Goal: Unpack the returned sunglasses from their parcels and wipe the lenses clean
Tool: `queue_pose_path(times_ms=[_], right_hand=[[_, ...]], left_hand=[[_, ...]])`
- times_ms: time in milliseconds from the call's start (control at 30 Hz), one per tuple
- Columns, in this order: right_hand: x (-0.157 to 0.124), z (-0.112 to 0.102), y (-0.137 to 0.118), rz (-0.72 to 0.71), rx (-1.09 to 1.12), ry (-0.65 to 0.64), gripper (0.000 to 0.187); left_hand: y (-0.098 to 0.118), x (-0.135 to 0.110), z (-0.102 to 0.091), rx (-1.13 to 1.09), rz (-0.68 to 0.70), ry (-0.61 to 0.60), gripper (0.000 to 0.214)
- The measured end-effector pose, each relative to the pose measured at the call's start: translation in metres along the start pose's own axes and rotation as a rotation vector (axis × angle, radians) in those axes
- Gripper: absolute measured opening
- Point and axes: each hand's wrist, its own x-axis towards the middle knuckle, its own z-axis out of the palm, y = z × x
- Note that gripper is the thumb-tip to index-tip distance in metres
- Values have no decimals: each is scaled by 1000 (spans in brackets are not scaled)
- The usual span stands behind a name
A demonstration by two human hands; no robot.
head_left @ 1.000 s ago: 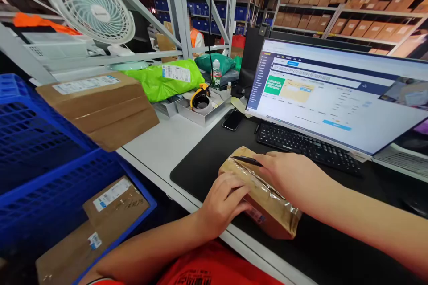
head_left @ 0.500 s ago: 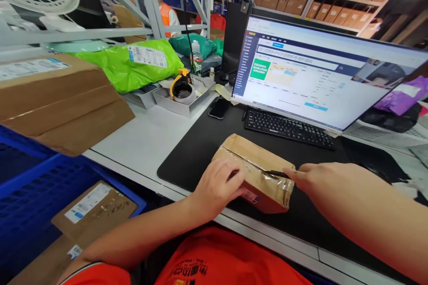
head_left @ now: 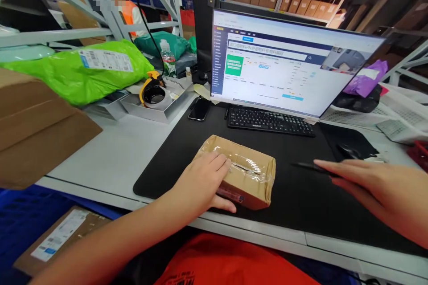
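Observation:
A small brown cardboard box (head_left: 249, 169), sealed with clear tape, lies on the black desk mat (head_left: 301, 196) in front of me. My left hand (head_left: 203, 182) rests on the box's near left side, fingers flat on top and thumb against its front. To the right of the box, clear of it, my right hand (head_left: 371, 187) hovers over the mat. It pinches a thin black pen-like tool (head_left: 312, 167) whose tip points left toward the box.
A black keyboard (head_left: 269, 121) and a large lit monitor (head_left: 287, 67) stand behind the box. A phone (head_left: 199, 109), a tray with a tape dispenser (head_left: 152, 93), a green parcel (head_left: 80, 71) and large cardboard boxes (head_left: 36, 129) lie left. Another person (head_left: 129, 11) stands behind the shelving.
My right hand drew the black tool along the box's taped top from left to right, then off the box to the right. My left hand stayed on the box. The view shifted right.

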Motion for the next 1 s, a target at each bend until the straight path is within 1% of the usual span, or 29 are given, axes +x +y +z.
queue_pose_path(times_ms=[67,100,133,167,233,267,300,333,400,467,500,600,667,733,867,933,1000], right_hand=[[13,15,-10,4,36,-51,40],[20,28,-15,49,99,-19,41],[27,42,-20,122,189,19,42],[34,59,-25,183,300,30,46],[47,93,-31,256,544,37,62],[52,109,-33,271,641,34,68],[57,123,-35,281,724,16,71],[61,134,-37,289,808,-20,70],[64,150,-40,298,982,-106,62],[62,159,-42,290,1125,-147,55],[60,162,-43,280,1172,-139,55],[53,169,-45,245,1221,-54,58],[50,172,-45,222,1217,-1,56],[48,174,-45,196,1196,24,54],[48,173,-43,160,1155,-11,54],[49,172,-42,157,1137,-21,54],[49,172,-41,163,1123,-18,54]], left_hand=[[2,5,-5,16,-4,-70,92],[3,9,-8,21,-9,-107,90],[4,12,-10,23,-16,-141,86],[5,16,-13,24,-25,-173,82],[4,21,-17,22,-41,-223,74],[2,23,-19,21,-41,-242,71],[0,25,-21,19,-35,-261,68],[-3,26,-23,14,-23,-281,67],[-9,28,-26,3,7,-322,69],[-11,29,-28,-3,38,-354,72],[-9,30,-29,-8,54,-367,76],[3,34,-27,-25,72,-382,88],[14,38,-25,-33,42,-384,89],[21,42,-24,-43,2,-402,83],[22,54,-23,-62,-55,-473,68],[20,59,-21,-78,-85,-452,68],[19,62,-18,-97,-83,-406,65]])
